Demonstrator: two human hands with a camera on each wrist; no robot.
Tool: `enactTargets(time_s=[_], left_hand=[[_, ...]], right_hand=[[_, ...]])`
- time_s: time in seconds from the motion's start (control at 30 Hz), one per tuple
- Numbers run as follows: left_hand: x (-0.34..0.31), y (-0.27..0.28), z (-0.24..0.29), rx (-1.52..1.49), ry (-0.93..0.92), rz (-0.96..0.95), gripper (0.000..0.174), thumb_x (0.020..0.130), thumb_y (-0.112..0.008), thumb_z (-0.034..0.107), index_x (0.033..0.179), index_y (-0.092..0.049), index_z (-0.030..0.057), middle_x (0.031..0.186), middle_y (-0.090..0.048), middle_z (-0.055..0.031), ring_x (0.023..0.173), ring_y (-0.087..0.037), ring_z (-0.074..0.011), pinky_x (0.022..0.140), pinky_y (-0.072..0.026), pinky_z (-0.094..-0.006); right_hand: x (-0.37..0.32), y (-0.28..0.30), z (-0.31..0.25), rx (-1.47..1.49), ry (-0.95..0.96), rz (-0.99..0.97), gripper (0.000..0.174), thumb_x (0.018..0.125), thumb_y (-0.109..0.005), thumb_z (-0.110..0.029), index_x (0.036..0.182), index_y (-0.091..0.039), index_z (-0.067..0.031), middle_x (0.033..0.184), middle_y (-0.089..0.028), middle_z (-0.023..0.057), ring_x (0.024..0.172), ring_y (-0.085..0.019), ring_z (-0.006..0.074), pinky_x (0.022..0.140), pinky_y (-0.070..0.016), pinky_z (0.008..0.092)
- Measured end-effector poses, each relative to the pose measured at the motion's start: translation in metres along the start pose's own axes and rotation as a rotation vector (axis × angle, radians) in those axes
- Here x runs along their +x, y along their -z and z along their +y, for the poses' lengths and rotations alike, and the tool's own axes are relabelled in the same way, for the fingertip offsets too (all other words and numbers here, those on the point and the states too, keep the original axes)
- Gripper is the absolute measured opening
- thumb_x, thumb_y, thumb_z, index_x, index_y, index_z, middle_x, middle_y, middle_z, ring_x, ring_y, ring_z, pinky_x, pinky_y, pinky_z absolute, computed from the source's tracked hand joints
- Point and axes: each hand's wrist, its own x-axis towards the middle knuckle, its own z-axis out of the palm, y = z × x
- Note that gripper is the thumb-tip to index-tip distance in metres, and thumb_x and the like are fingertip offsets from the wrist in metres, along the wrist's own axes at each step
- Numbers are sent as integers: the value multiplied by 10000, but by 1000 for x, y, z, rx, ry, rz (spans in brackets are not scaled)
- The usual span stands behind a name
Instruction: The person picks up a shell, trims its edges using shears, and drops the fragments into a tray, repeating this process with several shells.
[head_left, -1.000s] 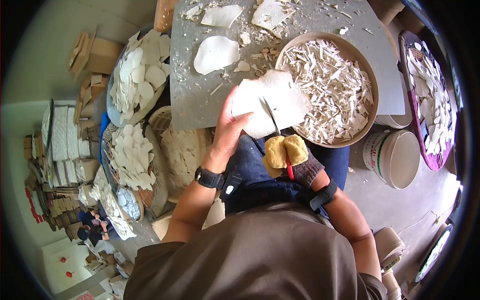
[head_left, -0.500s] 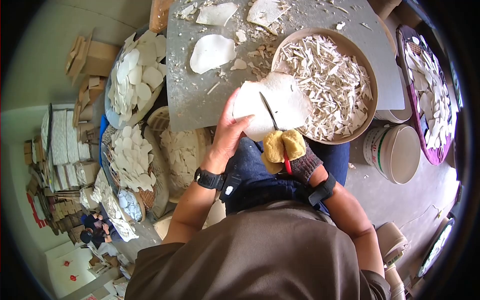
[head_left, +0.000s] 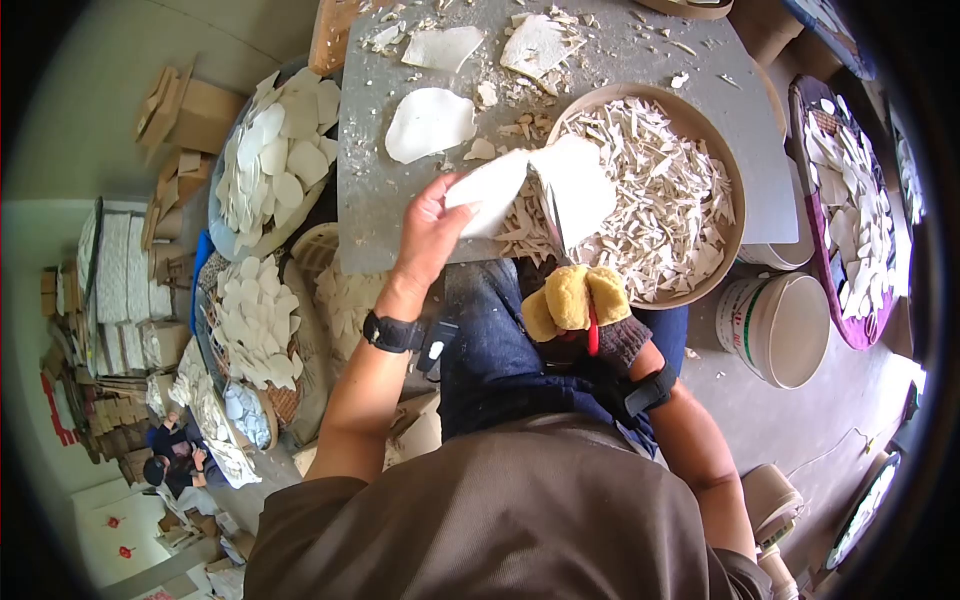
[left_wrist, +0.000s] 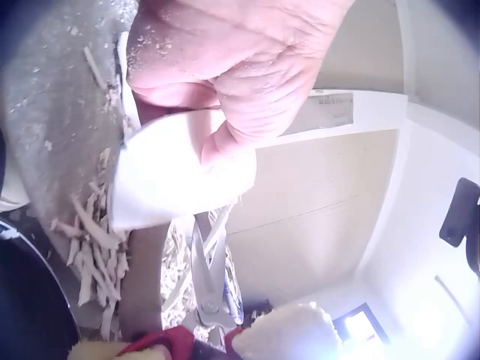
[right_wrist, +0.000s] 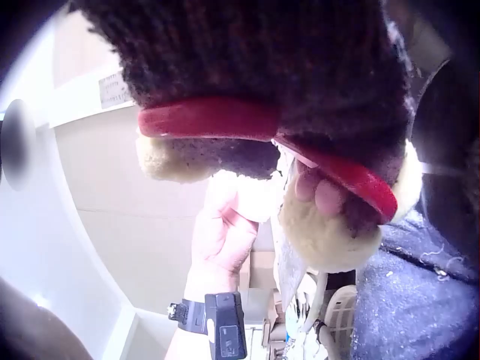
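My bare left hand (head_left: 432,232) pinches a white sheet piece (head_left: 492,198) between thumb and fingers above the table's near edge. A second white portion (head_left: 578,188) lies right of the scissors, over the basin's left side; whether the two still join at the top I cannot tell. My right hand (head_left: 592,318), in a dark knitted glove with yellow padded fingers, grips the scissors (head_left: 556,222) by their red handles. In the left wrist view the scissor blades (left_wrist: 208,274) stand slightly apart below the held piece (left_wrist: 169,172). The right wrist view shows fingers through the red handles (right_wrist: 345,180).
A round basin (head_left: 742,190) of white strips stands on the metal table (head_left: 375,215). Flat pieces (head_left: 430,124) and crumbs lie beyond the left hand. Baskets of white pieces (head_left: 262,315) stand left; a bucket (head_left: 785,330) and purple-rimmed tray (head_left: 822,240) are right. Another person sits lower left.
The sheet, one broad piece before, now shows as two portions with a gap between them. My left hand has moved left with its portion; my right hand and the scissors sit slightly lower.
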Motion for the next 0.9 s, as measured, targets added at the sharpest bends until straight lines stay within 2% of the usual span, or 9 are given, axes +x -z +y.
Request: enactTargets(time_s=[0.13,0.2,0.3,0.4,0.47,0.57,0.7,0.87,0.9], left_hand=[[17,2,7,400,-394,2,229,805,-612,-33,958,-705,110,1209,-576,-44,1243,-426,-202,1024,-355,-333],[21,1,6,563,-491,96,249,773,-643,-32,918,-719,156,1291,-510,-53,1295,-352,-238,1051,-321,-359],[24,2,1,675,-626,178,272,733,-679,-28,855,-732,209,1366,-436,-54,1335,-278,-288,1080,-282,-389],[24,0,4,694,-731,243,292,701,-703,-24,822,-735,240,1370,-430,-56,1338,-264,-309,1091,-265,-396],[22,-5,9,709,-780,266,306,692,-704,-28,818,-736,249,1360,-440,-57,1336,-265,-313,1094,-259,-397],[15,-13,15,773,-828,263,323,692,-685,-41,822,-736,251,1352,-449,-57,1335,-264,-315,1094,-253,-405],[10,-19,21,872,-870,260,325,696,-657,-46,819,-737,244,1342,-459,-55,1331,-266,-328,1088,-255,-422],[8,-17,23,896,-899,281,329,689,-643,-59,827,-735,225,1329,-475,-47,1326,-275,-340,1086,-258,-432],[7,-16,27,909,-912,283,331,690,-640,-65,840,-733,215,1308,-496,-45,1321,-287,-338,1085,-263,-430]], right_hand=[[-3,-11,7,1239,13,-30,251,953,-406,-108,1158,-488,9,1106,-573,122,1061,-554,206,956,-438,349],[-11,-14,-7,545,-56,93,242,946,-426,-92,1161,-483,5,1110,-568,113,1067,-549,202,960,-436,341],[-9,-27,-5,878,92,56,238,934,-465,-82,1157,-477,0,1118,-558,102,1065,-546,198,966,-434,339],[-9,-28,-12,1255,-86,117,251,949,-444,-130,1166,-474,-7,1133,-552,112,1083,-537,219,1005,-400,363],[-5,-28,-29,602,-142,177,260,953,-432,-138,1177,-473,-13,1152,-548,116,1098,-532,232,1014,-388,370],[5,-26,-20,329,-121,212,270,951,-426,-123,1198,-471,-26,1177,-548,121,1120,-527,227,1012,-389,359],[16,-25,-43,323,100,84,273,950,-429,-117,1203,-471,-22,1163,-561,111,1095,-548,203,969,-428,332],[20,-22,-46,1089,179,-66,253,949,-436,-111,1168,-501,-3,1144,-580,122,1073,-567,207,933,-458,332],[18,-21,-44,989,155,-25,247,948,-441,-118,1153,-513,0,1131,-587,122,1061,-573,207,926,-462,331]])
